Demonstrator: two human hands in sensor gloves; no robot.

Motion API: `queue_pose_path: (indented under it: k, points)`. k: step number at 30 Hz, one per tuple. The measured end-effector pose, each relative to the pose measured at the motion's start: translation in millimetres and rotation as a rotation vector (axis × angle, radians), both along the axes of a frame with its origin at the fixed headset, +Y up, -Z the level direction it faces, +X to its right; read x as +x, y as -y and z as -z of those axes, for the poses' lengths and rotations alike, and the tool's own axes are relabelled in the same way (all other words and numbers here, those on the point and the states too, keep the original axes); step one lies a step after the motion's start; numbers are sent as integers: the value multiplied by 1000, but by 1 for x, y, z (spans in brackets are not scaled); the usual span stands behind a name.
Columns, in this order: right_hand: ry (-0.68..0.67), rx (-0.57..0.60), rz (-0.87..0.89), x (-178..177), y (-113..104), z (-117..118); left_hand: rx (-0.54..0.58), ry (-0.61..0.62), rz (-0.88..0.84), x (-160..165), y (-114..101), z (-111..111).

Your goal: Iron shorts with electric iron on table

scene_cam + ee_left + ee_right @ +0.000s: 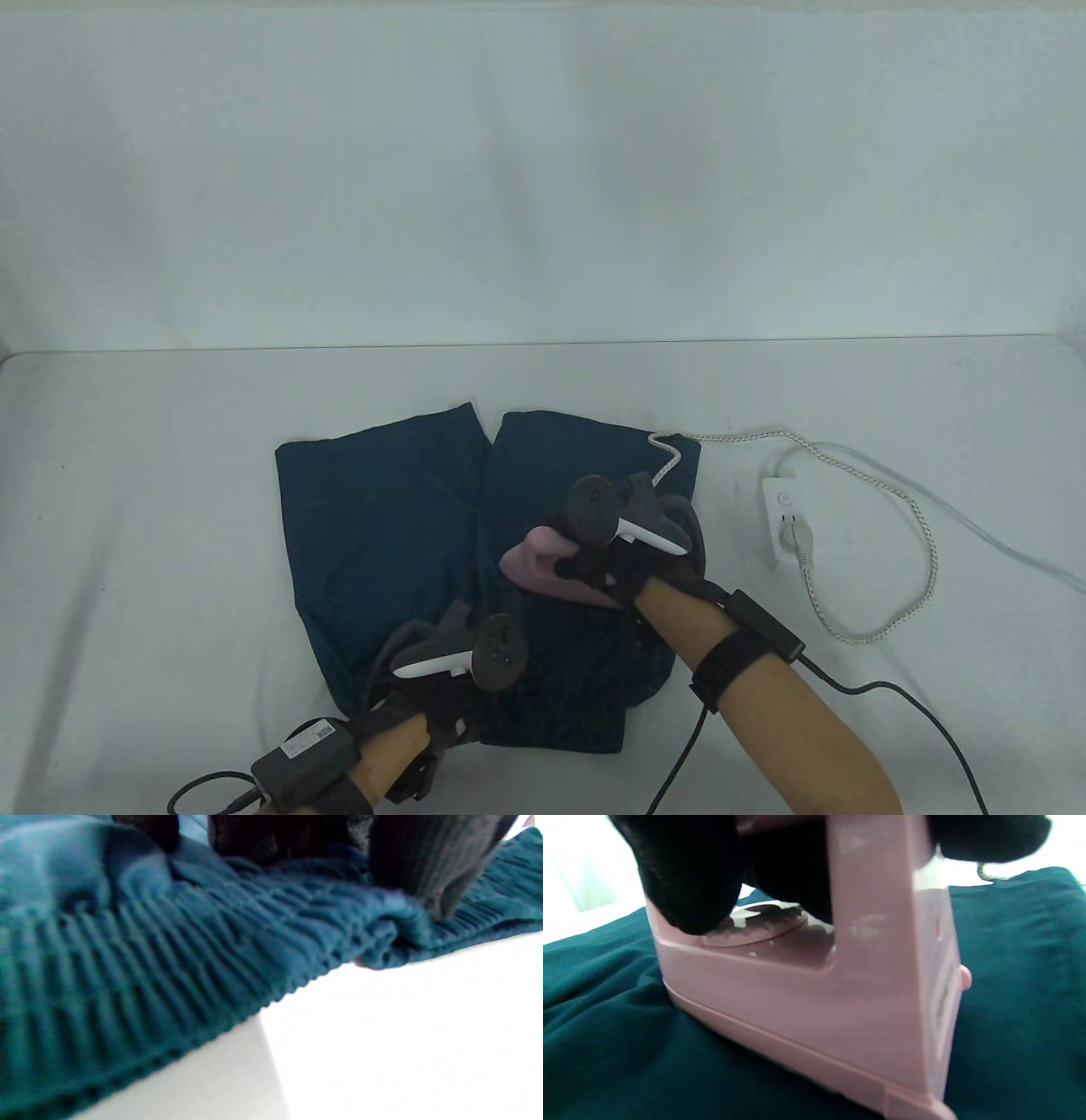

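Shorts being ironed near the tabletop's front edge, iron on the right leg.

The shorts (475, 560) are lying flat, waistband toward the front edge, legs running toward the back edge. The iron (556, 573) is being rested sole-down on the right leg, its handle being gripped by the right hand (624, 552) with fingers (687, 887) wrapped closed. The waistband (169, 955) is being pressed down at the front by the left hand (441, 696); how far its fingers are spread cannot be told. The cord (848, 484) is trailing right to the power strip (785, 522).
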State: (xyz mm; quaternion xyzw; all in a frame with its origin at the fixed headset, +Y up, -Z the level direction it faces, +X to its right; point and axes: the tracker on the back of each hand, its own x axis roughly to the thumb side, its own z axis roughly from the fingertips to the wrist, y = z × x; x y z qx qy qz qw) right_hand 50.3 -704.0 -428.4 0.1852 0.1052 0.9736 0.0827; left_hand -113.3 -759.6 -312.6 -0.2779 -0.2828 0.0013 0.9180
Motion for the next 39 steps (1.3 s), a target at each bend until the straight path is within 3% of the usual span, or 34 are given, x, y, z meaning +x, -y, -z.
queue_pose_path:
  k: [10, 16, 34, 39]
  points:
    - [-80, -10, 24, -51, -1, -1, -1, -12, 0, -1, 0, 0]
    - [-97, -16, 6, -57, -1, -4, 6, -10, 8, -1, -1, 0]
    - [-33, -17, -35, 13, -1, -34, 13, -6, 30, 1, -1, -2]
    - [2, -21, -36, 36, 1, -41, 73, 29, 99, 7, -5, -7]
